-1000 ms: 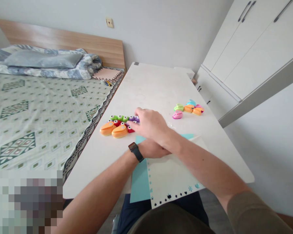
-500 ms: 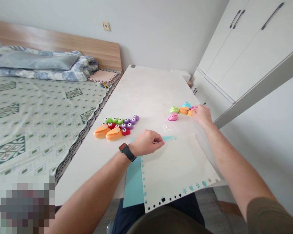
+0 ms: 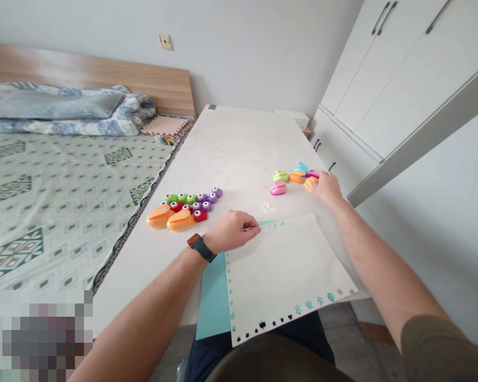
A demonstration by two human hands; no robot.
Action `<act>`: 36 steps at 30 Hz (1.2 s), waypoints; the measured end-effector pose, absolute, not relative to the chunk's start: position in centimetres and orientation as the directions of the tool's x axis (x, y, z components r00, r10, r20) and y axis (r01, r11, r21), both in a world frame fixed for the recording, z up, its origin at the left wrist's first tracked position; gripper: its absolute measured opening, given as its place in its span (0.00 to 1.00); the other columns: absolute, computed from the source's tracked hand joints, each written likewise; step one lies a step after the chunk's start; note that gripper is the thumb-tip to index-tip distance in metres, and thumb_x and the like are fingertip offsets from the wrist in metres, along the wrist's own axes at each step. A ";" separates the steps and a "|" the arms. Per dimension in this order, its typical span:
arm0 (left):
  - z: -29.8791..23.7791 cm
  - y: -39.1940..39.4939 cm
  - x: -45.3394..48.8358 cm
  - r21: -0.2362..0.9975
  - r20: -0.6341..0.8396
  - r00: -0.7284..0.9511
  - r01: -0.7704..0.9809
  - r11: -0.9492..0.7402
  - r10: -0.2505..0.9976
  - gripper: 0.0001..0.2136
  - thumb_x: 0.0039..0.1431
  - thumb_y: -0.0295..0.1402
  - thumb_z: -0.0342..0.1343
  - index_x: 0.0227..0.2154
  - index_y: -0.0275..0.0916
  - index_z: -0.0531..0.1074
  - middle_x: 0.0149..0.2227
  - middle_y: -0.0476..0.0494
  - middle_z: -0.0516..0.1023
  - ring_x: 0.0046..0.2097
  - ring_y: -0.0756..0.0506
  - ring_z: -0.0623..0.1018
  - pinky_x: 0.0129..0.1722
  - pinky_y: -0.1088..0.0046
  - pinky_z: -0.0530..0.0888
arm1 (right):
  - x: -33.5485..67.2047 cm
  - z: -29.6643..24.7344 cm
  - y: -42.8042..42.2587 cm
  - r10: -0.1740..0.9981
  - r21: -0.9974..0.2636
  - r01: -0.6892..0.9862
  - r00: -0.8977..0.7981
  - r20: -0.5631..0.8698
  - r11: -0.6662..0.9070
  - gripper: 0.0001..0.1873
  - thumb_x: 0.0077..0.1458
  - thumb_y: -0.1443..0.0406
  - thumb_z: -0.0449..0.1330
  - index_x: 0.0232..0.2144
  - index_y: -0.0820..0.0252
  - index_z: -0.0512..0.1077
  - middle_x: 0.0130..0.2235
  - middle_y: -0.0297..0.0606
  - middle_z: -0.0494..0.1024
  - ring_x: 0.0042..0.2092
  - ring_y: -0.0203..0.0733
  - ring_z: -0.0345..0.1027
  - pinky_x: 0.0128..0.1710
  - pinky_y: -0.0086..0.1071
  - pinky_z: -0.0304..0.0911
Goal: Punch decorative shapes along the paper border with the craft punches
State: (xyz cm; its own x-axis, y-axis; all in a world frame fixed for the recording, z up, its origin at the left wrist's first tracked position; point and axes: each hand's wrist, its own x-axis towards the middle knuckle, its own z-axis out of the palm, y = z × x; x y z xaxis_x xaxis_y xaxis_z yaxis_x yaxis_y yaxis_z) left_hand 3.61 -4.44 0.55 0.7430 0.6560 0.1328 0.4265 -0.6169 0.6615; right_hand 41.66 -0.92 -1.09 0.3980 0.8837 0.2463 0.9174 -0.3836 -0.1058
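Observation:
A white sheet of paper (image 3: 287, 265) with small shapes punched along its edges lies over a blue sheet (image 3: 212, 302) and overhangs the table's front edge. My left hand (image 3: 236, 229), with a watch on its wrist, is at the white sheet's top left, its fingers closed in a pinch on the edge. At the right, my right hand (image 3: 327, 187) has its fingers closed round an orange craft punch (image 3: 310, 183), partly hidden by them. Near it are a magenta punch (image 3: 312, 173), another orange punch (image 3: 297, 177), a blue one (image 3: 300, 167), a green one (image 3: 280, 175) and a pink one (image 3: 279, 188).
On the table's left side stand several small green, purple and red punches (image 3: 201, 206) and two large orange punches (image 3: 181, 220). Tiny paper scraps (image 3: 267, 207) lie beyond the sheet. A bed (image 3: 71, 212) flanks the table's left, white cabinets (image 3: 382, 95) its right.
The orange punch at my right hand has shifted slightly nearer to me, apart from the other orange one. My left hand stays at the paper's edge; the whole view has shifted a little.

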 end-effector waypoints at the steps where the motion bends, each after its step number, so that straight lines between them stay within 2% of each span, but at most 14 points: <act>1: 0.5 -4.4 3.6 0.659 0.131 0.744 0.429 -0.618 0.656 0.11 0.63 0.37 0.57 0.31 0.39 0.81 0.29 0.47 0.81 0.30 0.50 0.75 0.31 0.75 0.68 | 41.8 -1.1 -1.1 0.880 -0.113 0.911 0.412 0.234 -0.397 0.21 0.62 0.62 0.54 0.54 0.66 0.72 0.51 0.57 0.74 0.56 0.57 0.65 0.55 0.43 0.59; 7: 0.7 -4.5 3.7 0.663 0.118 0.748 0.430 -0.613 0.653 0.11 0.63 0.38 0.57 0.32 0.39 0.82 0.29 0.47 0.81 0.30 0.50 0.75 0.31 0.75 0.68 | 42.1 -1.0 -1.8 0.863 -0.159 0.875 0.479 0.158 -0.457 0.20 0.60 0.60 0.56 0.49 0.66 0.74 0.49 0.59 0.75 0.50 0.54 0.71 0.49 0.41 0.63; 13: 0.6 -4.4 3.6 0.667 0.116 0.745 0.431 -0.607 0.657 0.11 0.63 0.38 0.57 0.32 0.39 0.82 0.29 0.47 0.81 0.30 0.50 0.75 0.31 0.75 0.68 | 41.1 0.0 -2.7 0.849 -0.176 0.863 0.501 0.168 -0.474 0.19 0.59 0.60 0.55 0.46 0.67 0.74 0.48 0.60 0.76 0.52 0.58 0.69 0.50 0.44 0.63; 15: 0.7 -4.4 3.6 0.671 0.111 0.744 0.433 -0.602 0.658 0.11 0.63 0.37 0.57 0.32 0.39 0.82 0.29 0.48 0.80 0.30 0.50 0.75 0.30 0.75 0.68 | 40.1 0.8 -3.4 0.830 -0.245 0.858 0.505 0.236 -0.452 0.19 0.59 0.60 0.55 0.47 0.68 0.71 0.49 0.61 0.75 0.53 0.58 0.68 0.52 0.44 0.62; 16: 0.8 -4.4 3.6 0.674 0.107 0.744 0.433 -0.598 0.660 0.11 0.63 0.37 0.57 0.32 0.39 0.82 0.29 0.48 0.80 0.29 0.51 0.75 0.30 0.75 0.68 | 39.4 1.3 -3.8 0.817 -0.321 0.847 0.511 0.268 -0.424 0.19 0.59 0.59 0.55 0.48 0.67 0.70 0.50 0.60 0.75 0.53 0.57 0.68 0.51 0.44 0.63; 19: 1.0 -4.3 3.5 0.685 0.096 0.739 0.437 -0.583 0.667 0.11 0.63 0.37 0.57 0.32 0.39 0.82 0.28 0.49 0.80 0.29 0.51 0.75 0.30 0.75 0.67 | 37.0 2.9 -5.1 0.822 -0.654 0.696 0.535 0.198 -0.296 0.18 0.58 0.56 0.56 0.47 0.60 0.67 0.46 0.51 0.77 0.47 0.52 0.72 0.44 0.41 0.67; 21: 1.2 -4.2 3.5 0.692 0.094 0.733 0.438 -0.574 0.674 0.11 0.63 0.38 0.58 0.32 0.39 0.81 0.28 0.49 0.80 0.29 0.52 0.75 0.30 0.75 0.67 | 35.3 4.0 -6.0 0.911 -0.850 0.496 0.411 0.048 -0.179 0.14 0.60 0.55 0.54 0.41 0.57 0.68 0.45 0.48 0.78 0.47 0.51 0.73 0.41 0.40 0.69; 23: 1.3 -4.1 3.4 0.700 0.093 0.728 0.438 -0.565 0.679 0.11 0.63 0.38 0.58 0.32 0.39 0.81 0.28 0.50 0.80 0.28 0.52 0.75 0.30 0.75 0.67 | 33.8 5.0 -6.8 0.978 -0.952 0.287 0.203 -0.053 -0.111 0.12 0.60 0.55 0.55 0.40 0.55 0.67 0.47 0.46 0.79 0.47 0.50 0.75 0.41 0.42 0.71; 26: 1.2 -3.9 3.2 0.709 0.088 0.728 0.434 -0.556 0.680 0.11 0.63 0.38 0.57 0.32 0.39 0.81 0.28 0.49 0.80 0.29 0.52 0.75 0.29 0.76 0.68 | 32.1 5.8 -7.8 0.996 -0.981 0.169 0.038 -0.085 -0.091 0.12 0.59 0.56 0.58 0.43 0.53 0.68 0.51 0.46 0.79 0.49 0.51 0.76 0.42 0.46 0.72; 30: 0.9 -3.7 3.1 0.711 0.087 0.728 0.433 -0.554 0.680 0.11 0.63 0.38 0.57 0.33 0.38 0.81 0.29 0.49 0.81 0.29 0.52 0.76 0.30 0.76 0.68 | 31.3 5.2 -8.1 0.992 -0.998 0.017 -0.107 -0.061 -0.059 0.19 0.55 0.58 0.64 0.48 0.54 0.71 0.55 0.47 0.76 0.52 0.52 0.73 0.45 0.46 0.72; 32: 0.7 -3.7 3.1 0.712 0.089 0.728 0.431 -0.555 0.680 0.11 0.63 0.38 0.57 0.33 0.38 0.81 0.29 0.49 0.81 0.29 0.52 0.76 0.30 0.76 0.68 | 31.3 4.2 -7.9 0.989 -0.996 -0.069 -0.139 -0.040 -0.050 0.16 0.56 0.57 0.66 0.45 0.55 0.74 0.53 0.46 0.77 0.51 0.50 0.72 0.44 0.43 0.72; 36: 0.8 -3.7 3.2 0.709 0.092 0.728 0.431 -0.559 0.679 0.11 0.63 0.38 0.57 0.33 0.38 0.81 0.29 0.49 0.81 0.29 0.52 0.76 0.30 0.76 0.68 | 31.4 2.5 -7.7 0.996 -0.988 -0.151 -0.092 -0.012 -0.026 0.12 0.58 0.56 0.66 0.41 0.54 0.77 0.43 0.41 0.77 0.42 0.45 0.71 0.36 0.37 0.71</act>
State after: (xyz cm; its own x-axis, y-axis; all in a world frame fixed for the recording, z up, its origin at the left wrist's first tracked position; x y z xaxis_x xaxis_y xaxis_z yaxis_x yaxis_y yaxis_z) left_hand 3.22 -3.75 0.83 0.7284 0.6789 0.0921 0.4311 -0.5587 0.7085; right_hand 31.37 -7.71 2.45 -0.0920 0.9957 -0.0125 -0.1511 -0.0263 -0.9882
